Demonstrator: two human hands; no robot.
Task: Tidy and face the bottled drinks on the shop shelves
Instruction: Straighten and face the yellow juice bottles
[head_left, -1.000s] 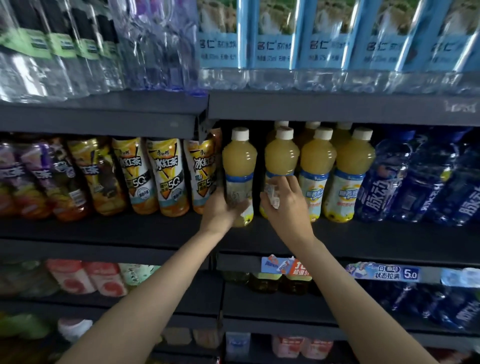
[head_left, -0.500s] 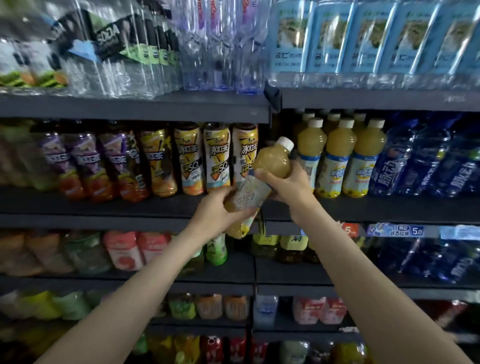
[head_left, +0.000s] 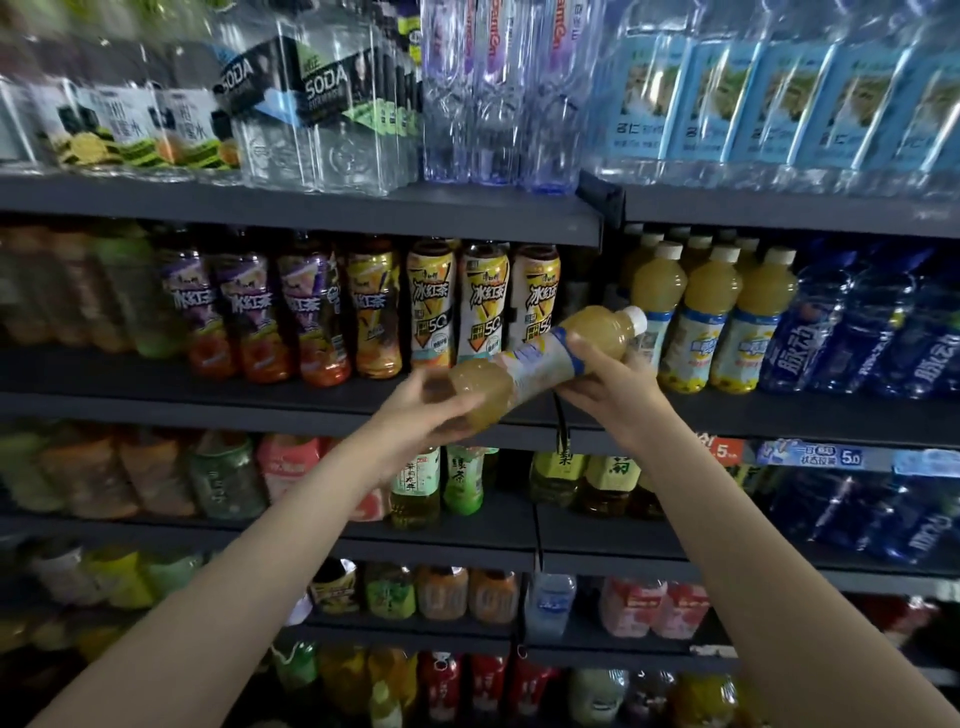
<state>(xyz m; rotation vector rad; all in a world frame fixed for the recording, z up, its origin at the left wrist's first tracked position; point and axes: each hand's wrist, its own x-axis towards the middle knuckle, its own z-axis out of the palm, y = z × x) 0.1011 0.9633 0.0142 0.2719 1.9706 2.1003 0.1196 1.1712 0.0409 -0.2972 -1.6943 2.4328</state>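
Juice bottle (head_left: 540, 364) lies tilted, cap up-right; left hand (head_left: 421, 410) grips its base, right hand (head_left: 608, 379) its neck.

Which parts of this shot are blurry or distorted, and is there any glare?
Head view: the left edge smears with motion blur, the hands and held juice bottle are slightly soft; wide-angle bending bows the shelf edge; bright streaks glint on the clear water bottles up top; the lower shelves are dim.

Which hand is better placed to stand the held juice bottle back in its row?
Right, probably. The right hand grips the yellow juice bottle near its neck, closest to the juice row. The left hand only cups the base, farther away.
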